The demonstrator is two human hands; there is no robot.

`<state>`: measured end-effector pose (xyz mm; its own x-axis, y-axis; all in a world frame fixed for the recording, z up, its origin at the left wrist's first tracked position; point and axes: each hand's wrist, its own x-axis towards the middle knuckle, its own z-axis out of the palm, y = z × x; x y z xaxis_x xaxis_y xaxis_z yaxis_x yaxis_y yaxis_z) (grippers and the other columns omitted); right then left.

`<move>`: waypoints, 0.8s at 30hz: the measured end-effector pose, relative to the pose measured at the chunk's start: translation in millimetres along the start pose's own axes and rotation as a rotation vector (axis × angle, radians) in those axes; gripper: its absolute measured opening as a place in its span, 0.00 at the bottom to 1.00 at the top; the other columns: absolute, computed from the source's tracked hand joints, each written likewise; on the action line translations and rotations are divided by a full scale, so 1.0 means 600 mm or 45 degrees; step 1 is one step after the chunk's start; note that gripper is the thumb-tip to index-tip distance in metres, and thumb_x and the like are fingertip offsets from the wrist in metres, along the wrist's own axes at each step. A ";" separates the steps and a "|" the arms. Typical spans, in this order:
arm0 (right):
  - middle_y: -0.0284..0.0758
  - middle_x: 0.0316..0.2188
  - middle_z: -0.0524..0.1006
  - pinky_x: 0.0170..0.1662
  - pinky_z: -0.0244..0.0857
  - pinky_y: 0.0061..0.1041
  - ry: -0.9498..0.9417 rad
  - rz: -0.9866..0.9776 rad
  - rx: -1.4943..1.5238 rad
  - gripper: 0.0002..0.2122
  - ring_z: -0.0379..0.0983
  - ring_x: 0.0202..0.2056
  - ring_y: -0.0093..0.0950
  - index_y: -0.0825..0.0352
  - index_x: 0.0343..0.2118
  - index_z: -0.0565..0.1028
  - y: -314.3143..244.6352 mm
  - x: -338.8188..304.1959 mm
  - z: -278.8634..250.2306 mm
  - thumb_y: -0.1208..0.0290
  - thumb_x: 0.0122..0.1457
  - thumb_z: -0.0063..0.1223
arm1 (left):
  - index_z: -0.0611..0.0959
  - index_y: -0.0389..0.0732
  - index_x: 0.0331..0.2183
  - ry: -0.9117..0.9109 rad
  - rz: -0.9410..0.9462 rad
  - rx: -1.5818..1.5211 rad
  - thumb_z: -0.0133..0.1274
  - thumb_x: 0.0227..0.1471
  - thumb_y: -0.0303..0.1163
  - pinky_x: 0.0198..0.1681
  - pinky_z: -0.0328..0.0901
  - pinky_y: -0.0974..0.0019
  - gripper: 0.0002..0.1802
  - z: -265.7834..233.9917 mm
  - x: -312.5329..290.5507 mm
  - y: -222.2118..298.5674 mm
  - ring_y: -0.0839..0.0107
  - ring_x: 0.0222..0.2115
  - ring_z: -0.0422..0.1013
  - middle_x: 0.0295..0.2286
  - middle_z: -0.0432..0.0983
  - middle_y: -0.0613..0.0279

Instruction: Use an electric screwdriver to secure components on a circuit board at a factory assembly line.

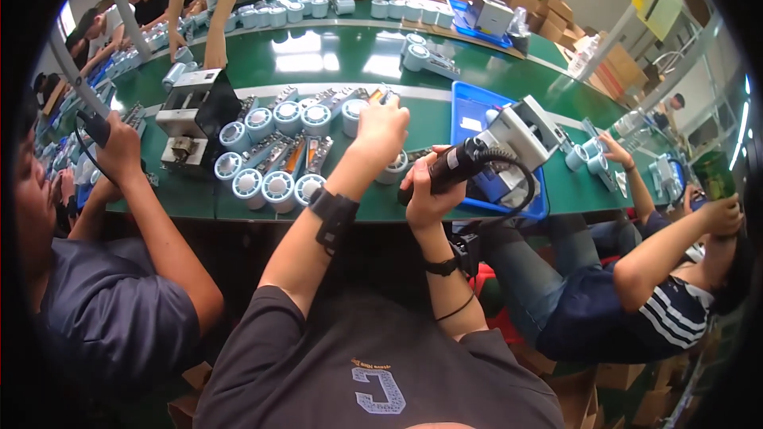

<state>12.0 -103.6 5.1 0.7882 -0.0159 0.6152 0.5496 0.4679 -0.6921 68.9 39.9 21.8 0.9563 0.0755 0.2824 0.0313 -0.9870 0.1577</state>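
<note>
Overhead, crowded green table (350, 56); cardboard boxes (548, 8) behind.

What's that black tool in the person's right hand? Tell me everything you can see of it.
The electric screwdriver is a black, plastic-looking barrel with a paler band near its middle. It lies nearly level over the green table's near edge. The right hand grips its lower end, and a black cable loops from its other end past the blue tray. Its tip is hidden.
</note>
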 end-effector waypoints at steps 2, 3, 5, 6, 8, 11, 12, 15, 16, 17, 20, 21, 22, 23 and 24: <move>0.34 0.22 0.70 0.24 0.66 0.22 -0.015 0.016 -0.058 0.16 0.67 0.18 0.21 0.74 0.51 0.65 0.013 0.003 0.002 0.80 0.62 0.52 | 0.83 0.43 0.51 -0.004 -0.035 0.051 0.66 0.48 0.32 0.54 0.68 0.45 0.26 -0.011 0.011 -0.003 0.47 0.49 0.76 0.46 0.78 0.51; 0.34 0.22 0.70 0.24 0.66 0.22 -0.030 0.010 -0.042 0.16 0.67 0.18 0.21 0.74 0.51 0.65 0.024 0.005 0.006 0.80 0.62 0.52 | 0.84 0.43 0.51 -0.017 -0.057 0.093 0.66 0.48 0.33 0.54 0.68 0.45 0.26 -0.018 0.016 -0.005 0.49 0.50 0.76 0.46 0.79 0.53; 0.34 0.23 0.71 0.24 0.65 0.21 0.025 -0.125 0.063 0.15 0.67 0.18 0.21 0.74 0.51 0.66 0.047 0.005 0.007 0.79 0.62 0.52 | 0.84 0.44 0.50 -0.027 -0.104 0.132 0.67 0.47 0.35 0.53 0.68 0.45 0.26 -0.022 0.021 0.008 0.50 0.51 0.77 0.46 0.80 0.55; 0.34 0.24 0.71 0.24 0.65 0.21 0.058 -0.193 0.120 0.15 0.67 0.18 0.21 0.74 0.51 0.66 0.058 0.007 0.011 0.78 0.63 0.52 | 0.84 0.44 0.50 -0.169 -0.093 0.236 0.68 0.46 0.36 0.52 0.68 0.46 0.27 -0.024 0.032 0.019 0.53 0.51 0.77 0.46 0.81 0.57; 0.33 0.24 0.71 0.24 0.65 0.21 0.049 -0.202 0.117 0.15 0.67 0.18 0.20 0.74 0.50 0.66 0.066 0.012 0.020 0.78 0.63 0.52 | 0.83 0.45 0.51 -0.446 -0.091 0.455 0.69 0.45 0.38 0.51 0.69 0.48 0.29 -0.042 0.045 0.028 0.58 0.53 0.77 0.46 0.83 0.60; 0.32 0.24 0.71 0.25 0.65 0.21 0.068 -0.204 0.076 0.14 0.67 0.18 0.20 0.74 0.50 0.66 0.069 0.023 0.025 0.78 0.63 0.52 | 0.82 0.45 0.52 -0.291 -0.096 0.393 0.69 0.45 0.38 0.51 0.68 0.51 0.30 -0.013 0.057 0.012 0.62 0.54 0.77 0.46 0.84 0.60; 0.32 0.24 0.71 0.25 0.65 0.20 0.063 -0.185 0.052 0.14 0.67 0.18 0.20 0.74 0.50 0.67 0.071 0.028 0.021 0.77 0.63 0.52 | 0.82 0.45 0.53 -0.222 -0.072 0.356 0.69 0.45 0.38 0.52 0.67 0.52 0.31 -0.009 0.058 0.012 0.63 0.54 0.77 0.46 0.84 0.60; 0.32 0.23 0.71 0.25 0.65 0.20 0.053 -0.143 0.005 0.14 0.67 0.18 0.20 0.74 0.50 0.67 0.073 0.039 0.021 0.77 0.63 0.52 | 0.80 0.45 0.53 -0.224 -0.091 0.234 0.67 0.46 0.36 0.53 0.66 0.52 0.30 -0.018 0.065 0.020 0.61 0.52 0.78 0.44 0.84 0.58; 0.32 0.22 0.71 0.26 0.64 0.20 0.058 -0.130 0.003 0.14 0.67 0.18 0.20 0.75 0.50 0.67 0.075 0.042 0.025 0.77 0.63 0.52 | 0.80 0.45 0.53 -0.225 -0.095 0.165 0.66 0.47 0.35 0.53 0.65 0.52 0.30 -0.022 0.064 0.020 0.61 0.51 0.78 0.43 0.84 0.58; 0.31 0.22 0.71 0.26 0.64 0.20 0.062 -0.116 0.000 0.14 0.67 0.18 0.20 0.75 0.50 0.67 0.078 0.044 0.028 0.77 0.63 0.52 | 0.80 0.45 0.53 -0.228 -0.100 0.171 0.66 0.47 0.35 0.53 0.65 0.52 0.30 -0.025 0.062 0.018 0.61 0.51 0.78 0.43 0.84 0.58; 0.31 0.22 0.71 0.26 0.64 0.19 0.082 -0.074 0.046 0.14 0.67 0.17 0.19 0.74 0.49 0.67 0.073 0.039 0.035 0.78 0.62 0.53 | 0.79 0.45 0.47 0.184 -0.169 0.118 0.59 0.53 0.30 0.53 0.63 0.48 0.18 -0.059 0.048 0.010 0.55 0.44 0.79 0.37 0.84 0.56; 0.30 0.23 0.72 0.26 0.64 0.18 0.105 -0.058 0.087 0.14 0.67 0.17 0.19 0.74 0.49 0.68 0.069 0.039 0.037 0.78 0.62 0.54 | 0.79 0.45 0.47 0.183 -0.181 0.125 0.59 0.53 0.30 0.53 0.63 0.48 0.18 -0.078 0.036 0.010 0.55 0.44 0.79 0.37 0.84 0.56; 0.30 0.24 0.72 0.26 0.64 0.18 0.135 -0.044 0.128 0.14 0.67 0.17 0.18 0.74 0.49 0.68 0.069 0.044 0.036 0.78 0.62 0.54 | 0.79 0.44 0.47 0.443 -0.130 0.074 0.59 0.55 0.29 0.52 0.63 0.50 0.16 -0.101 0.017 0.014 0.55 0.43 0.79 0.38 0.83 0.57; 0.30 0.24 0.72 0.26 0.64 0.18 0.135 -0.035 0.141 0.14 0.67 0.17 0.18 0.74 0.49 0.68 0.076 0.048 0.032 0.78 0.62 0.54 | 0.79 0.43 0.46 0.702 -0.080 0.025 0.58 0.56 0.28 0.51 0.62 0.51 0.15 -0.122 -0.005 0.017 0.56 0.42 0.78 0.38 0.82 0.57; 0.30 0.23 0.72 0.26 0.64 0.18 0.192 -0.077 0.145 0.13 0.67 0.17 0.18 0.74 0.48 0.68 0.080 0.049 0.018 0.78 0.62 0.53 | 0.79 0.43 0.47 0.795 -0.022 -0.052 0.57 0.57 0.28 0.49 0.62 0.51 0.14 -0.154 -0.041 0.031 0.56 0.41 0.77 0.38 0.82 0.58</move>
<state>58.7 -72.0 -5.9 0.7918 -0.1757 0.5849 0.5693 0.5591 -0.6027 19.0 32.7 105.3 0.6053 0.1719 0.7772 0.0222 -0.9797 0.1994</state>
